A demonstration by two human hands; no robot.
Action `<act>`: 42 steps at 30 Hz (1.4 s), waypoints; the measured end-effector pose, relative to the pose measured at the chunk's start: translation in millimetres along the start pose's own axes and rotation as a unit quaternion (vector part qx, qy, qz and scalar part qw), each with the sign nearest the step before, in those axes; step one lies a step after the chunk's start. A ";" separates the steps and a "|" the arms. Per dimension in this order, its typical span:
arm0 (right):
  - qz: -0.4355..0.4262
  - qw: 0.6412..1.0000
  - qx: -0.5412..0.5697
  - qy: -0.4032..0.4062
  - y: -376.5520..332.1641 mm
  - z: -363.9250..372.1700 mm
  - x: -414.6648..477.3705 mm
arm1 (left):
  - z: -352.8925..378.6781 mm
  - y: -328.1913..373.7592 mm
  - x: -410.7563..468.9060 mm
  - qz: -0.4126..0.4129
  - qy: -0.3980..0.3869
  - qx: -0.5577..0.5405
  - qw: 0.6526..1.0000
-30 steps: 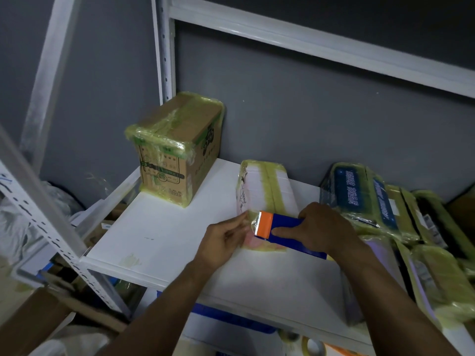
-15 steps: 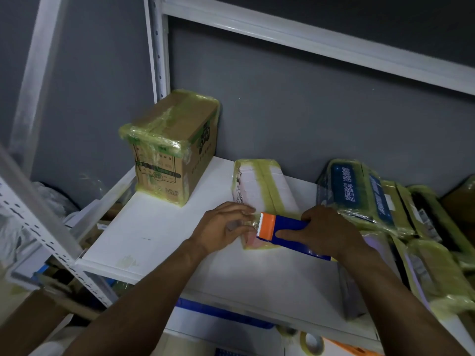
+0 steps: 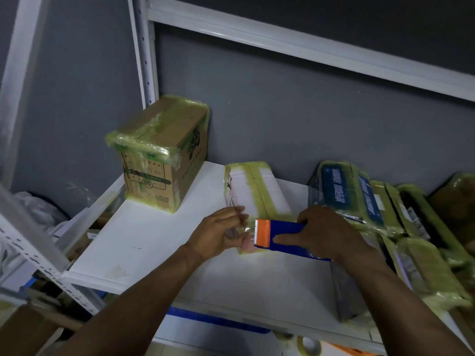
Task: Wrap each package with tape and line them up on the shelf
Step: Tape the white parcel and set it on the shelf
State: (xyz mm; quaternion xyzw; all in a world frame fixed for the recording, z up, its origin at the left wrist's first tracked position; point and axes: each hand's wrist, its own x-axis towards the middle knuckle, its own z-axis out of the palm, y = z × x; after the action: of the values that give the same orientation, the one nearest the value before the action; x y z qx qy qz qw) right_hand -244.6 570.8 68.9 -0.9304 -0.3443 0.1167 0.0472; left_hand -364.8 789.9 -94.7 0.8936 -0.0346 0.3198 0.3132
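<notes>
Package (image 3: 253, 187) lies mid-frame on the shelf (image 3: 144, 242), long axis running up toward the wall (image 3: 282, 119). At its near end the right hand (image 3: 327, 232) has its grip round the dispenser (image 3: 284, 236) — the left hand (image 3: 218, 233) pinches tape (image 3: 244, 228) just left.

Bare shelf (image 3: 144, 242) at centre-left, open lane between brown box (image 3: 164, 155) upper left and white package (image 3: 254, 186) centre. Right side blocked: wrapped packages (image 3: 385, 209) piled tight. Left hand (image 3: 221, 232), right hand (image 3: 326, 232), dispenser (image 3: 280, 235) crowd white package's near end. Beam (image 3: 308, 50) caps overhead. Front edge open.
</notes>
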 end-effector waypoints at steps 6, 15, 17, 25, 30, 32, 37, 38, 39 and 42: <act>0.014 0.999 -0.046 -0.015 -0.3 -16.7 0.6 | 2.6 0.2 1.8 0.004 0.012 0.010 1.000; 0.018 0.994 -0.105 0.005 3.4 -21.1 14.3 | 4.2 10.4 -3.0 -0.017 0.013 0.041 0.999; 0.021 0.994 -0.109 0.004 5.5 -19.0 18.1 | 7.7 12.7 -4.7 -0.009 0.003 0.064 0.998; 0.030 0.996 -0.086 -0.005 12.3 -15.7 25.7 | 6.8 25.9 5.6 0.015 0.046 0.073 0.996; 0.026 0.998 -0.059 -0.003 17.7 -7.0 22.0 | -3.0 30.1 11.8 -0.022 0.004 0.073 0.997; 0.019 0.998 -0.055 0.000 16.3 -4.8 18.0 | -10.0 31.6 11.0 -0.017 -0.020 0.089 0.996; -0.009 0.999 -0.030 -0.014 8.0 4.3 3.8 | -25.8 37.7 -12.6 0.006 -0.034 0.108 0.994; -0.012 1.000 -0.022 -0.010 6.3 6.8 1.0 | -27.3 39.0 -17.6 0.009 -0.030 0.113 0.993; -0.015 1.000 -0.016 -0.005 4.5 9.0 -1.5 | -27.8 40.9 -21.8 0.013 -0.028 0.120 0.992; -0.029 0.999 -0.015 0.010 1.0 12.9 -5.2 | -25.1 48.3 -25.8 -0.001 -0.020 0.124 0.992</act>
State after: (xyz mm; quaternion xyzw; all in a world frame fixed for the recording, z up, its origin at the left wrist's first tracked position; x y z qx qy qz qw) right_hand -251.1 566.7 57.3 -0.9217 -0.3725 0.1006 0.0401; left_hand -411.7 762.2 -69.0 0.9316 0.0001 0.3038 0.1996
